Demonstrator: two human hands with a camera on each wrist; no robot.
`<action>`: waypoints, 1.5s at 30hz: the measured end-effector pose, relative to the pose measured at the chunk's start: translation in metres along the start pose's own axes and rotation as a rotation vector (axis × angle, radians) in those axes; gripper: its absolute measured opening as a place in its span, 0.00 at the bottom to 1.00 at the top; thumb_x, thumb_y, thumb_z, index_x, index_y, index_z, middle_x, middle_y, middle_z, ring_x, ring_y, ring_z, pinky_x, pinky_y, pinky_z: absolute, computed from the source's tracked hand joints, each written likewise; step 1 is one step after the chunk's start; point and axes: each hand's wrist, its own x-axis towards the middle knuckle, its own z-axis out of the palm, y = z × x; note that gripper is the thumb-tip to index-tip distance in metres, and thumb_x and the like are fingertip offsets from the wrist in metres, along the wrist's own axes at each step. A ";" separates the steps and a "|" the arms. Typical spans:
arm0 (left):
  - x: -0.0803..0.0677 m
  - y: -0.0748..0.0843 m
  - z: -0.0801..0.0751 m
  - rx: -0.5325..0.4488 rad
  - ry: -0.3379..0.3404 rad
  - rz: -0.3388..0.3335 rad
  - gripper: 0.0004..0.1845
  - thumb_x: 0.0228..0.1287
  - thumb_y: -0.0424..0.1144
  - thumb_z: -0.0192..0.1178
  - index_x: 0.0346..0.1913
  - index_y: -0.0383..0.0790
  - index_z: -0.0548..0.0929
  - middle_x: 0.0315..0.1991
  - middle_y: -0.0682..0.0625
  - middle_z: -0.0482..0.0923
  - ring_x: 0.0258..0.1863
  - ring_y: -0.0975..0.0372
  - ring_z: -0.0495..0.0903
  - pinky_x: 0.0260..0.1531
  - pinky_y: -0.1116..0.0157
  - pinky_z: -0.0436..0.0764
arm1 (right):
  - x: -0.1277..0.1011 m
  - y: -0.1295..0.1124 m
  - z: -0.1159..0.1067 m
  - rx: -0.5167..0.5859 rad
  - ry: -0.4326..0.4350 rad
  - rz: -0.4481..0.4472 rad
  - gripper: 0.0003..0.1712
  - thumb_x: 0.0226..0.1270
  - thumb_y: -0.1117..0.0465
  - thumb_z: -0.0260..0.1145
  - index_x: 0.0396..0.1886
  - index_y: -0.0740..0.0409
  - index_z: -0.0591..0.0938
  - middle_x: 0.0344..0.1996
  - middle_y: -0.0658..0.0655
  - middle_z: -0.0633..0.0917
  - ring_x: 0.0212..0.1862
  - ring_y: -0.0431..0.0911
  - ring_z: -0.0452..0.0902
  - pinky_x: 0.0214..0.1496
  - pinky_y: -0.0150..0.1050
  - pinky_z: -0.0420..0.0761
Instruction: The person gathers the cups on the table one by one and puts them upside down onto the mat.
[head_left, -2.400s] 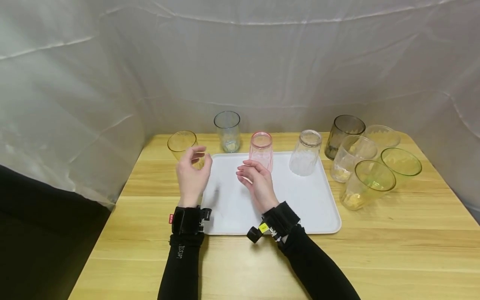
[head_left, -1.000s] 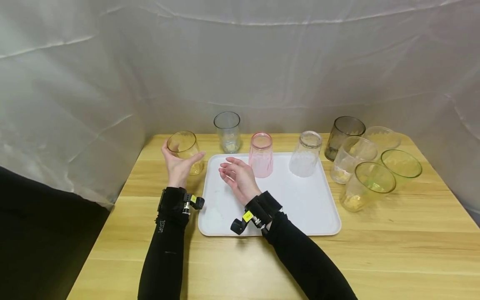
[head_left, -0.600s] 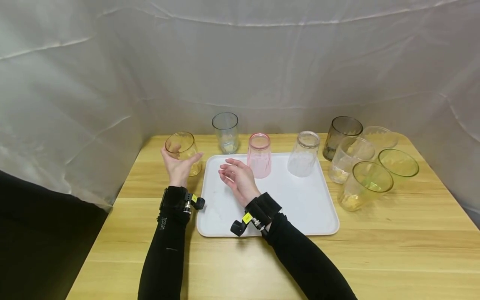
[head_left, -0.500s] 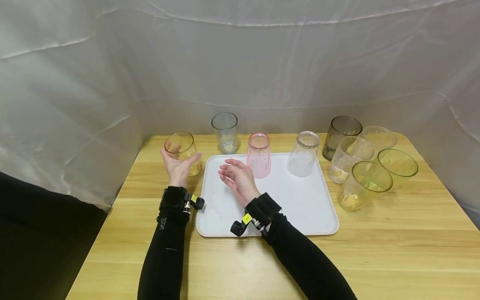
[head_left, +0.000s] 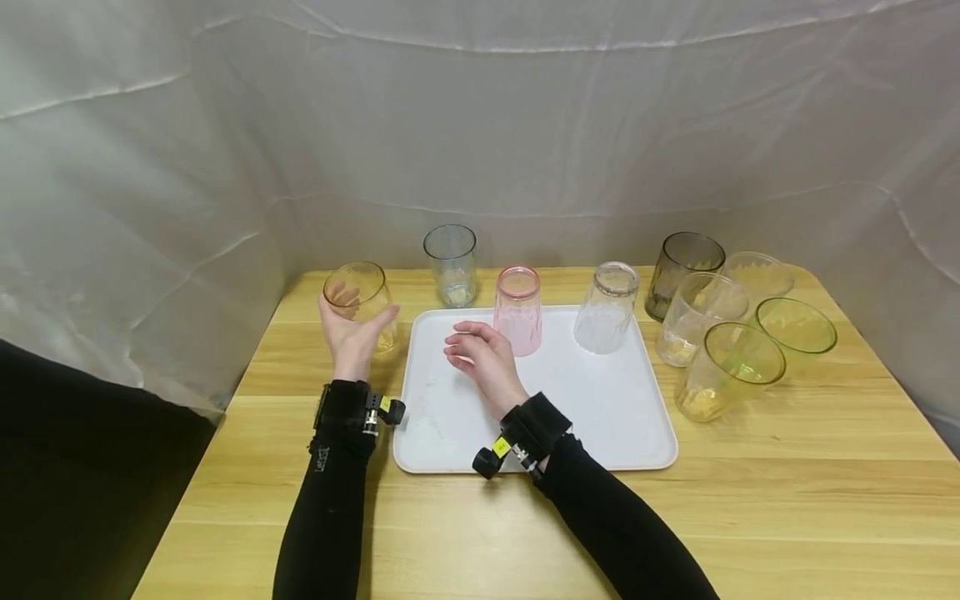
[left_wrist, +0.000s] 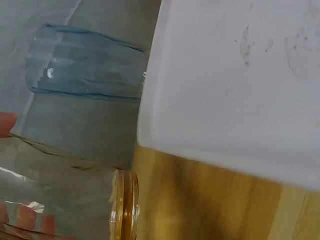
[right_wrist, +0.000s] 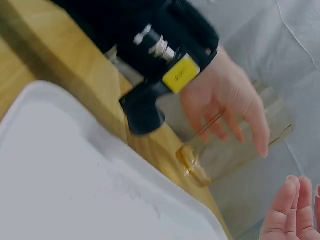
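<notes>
The left hand [head_left: 351,333] is wrapping its thumb and fingers round the amber glass tumbler [head_left: 360,302], which is just left of the white tray [head_left: 600,417]; the right hand [head_left: 483,360] is hovering over that tray, relaxed and holding nothing. The tumbler is likely light, rigid, smooth and breakable, so gripping mid-wall seems safest.

I see both arms in long black sleeves [head_left: 330,517]. Each wrist has a black strap with a small camera mount [head_left: 491,458] that carries a yellow label [right_wrist: 179,74], and the left sleeve has small white lettering [head_left: 321,460].
</notes>
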 end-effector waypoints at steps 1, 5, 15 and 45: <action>-0.003 0.002 0.000 0.010 -0.007 0.015 0.48 0.45 0.30 0.79 0.68 0.52 0.64 0.59 0.56 0.71 0.66 0.55 0.66 0.72 0.54 0.66 | -0.001 0.000 -0.002 -0.024 -0.006 -0.017 0.16 0.71 0.71 0.54 0.55 0.72 0.75 0.33 0.49 0.82 0.36 0.38 0.82 0.44 0.29 0.84; -0.019 0.009 0.002 0.063 -0.045 0.094 0.48 0.46 0.32 0.79 0.69 0.49 0.64 0.62 0.49 0.72 0.65 0.53 0.68 0.70 0.53 0.68 | -0.006 -0.001 -0.011 -0.126 -0.026 -0.095 0.17 0.68 0.74 0.54 0.55 0.74 0.74 0.34 0.50 0.83 0.35 0.37 0.82 0.43 0.28 0.84; -0.057 0.023 0.019 0.008 -0.158 0.230 0.45 0.48 0.34 0.79 0.68 0.44 0.64 0.58 0.45 0.76 0.58 0.52 0.78 0.64 0.48 0.72 | -0.025 -0.013 -0.035 -0.403 -0.077 -0.345 0.18 0.63 0.77 0.58 0.54 0.71 0.77 0.47 0.74 0.82 0.45 0.46 0.83 0.47 0.27 0.84; -0.114 0.037 0.081 -0.165 -0.661 0.444 0.47 0.55 0.49 0.75 0.70 0.33 0.59 0.65 0.31 0.74 0.65 0.43 0.77 0.68 0.54 0.76 | -0.050 -0.034 -0.076 -0.852 -0.112 -0.552 0.48 0.49 0.62 0.81 0.70 0.58 0.67 0.58 0.60 0.82 0.56 0.53 0.80 0.56 0.53 0.83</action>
